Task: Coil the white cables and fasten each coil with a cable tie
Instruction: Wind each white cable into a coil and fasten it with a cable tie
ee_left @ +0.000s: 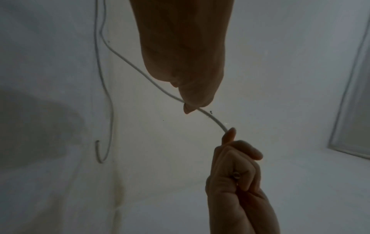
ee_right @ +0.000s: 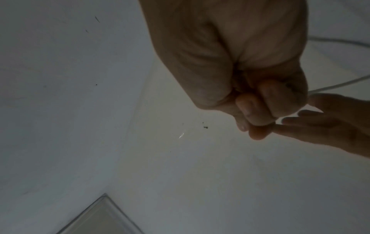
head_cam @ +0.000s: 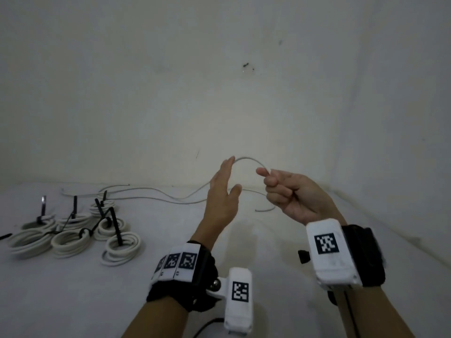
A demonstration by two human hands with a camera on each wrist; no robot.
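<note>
- Both hands are raised above the white table surface, each wrist strapped with a black band carrying white marker-printed camera blocks.
- Right hand is curled into a loose fist, thumb and forefinger pinching the thin white cable near its end; the wrist view shows its fingers folded against the palm.
- Left hand stands edge-on with fingers straight and close together, the fingertips touching the cable where it arches between the two hands; whether they pinch it I cannot tell.
- From the left hand the cable drops to the table and trails away leftward along the far edge, beside a second loose white cable.
- Seven finished white cable coils lie clustered at the left of the table, each bound with a black cable tie whose tail sticks up.
- Behind everything rises a plain white wall with a few dark marks.
</note>
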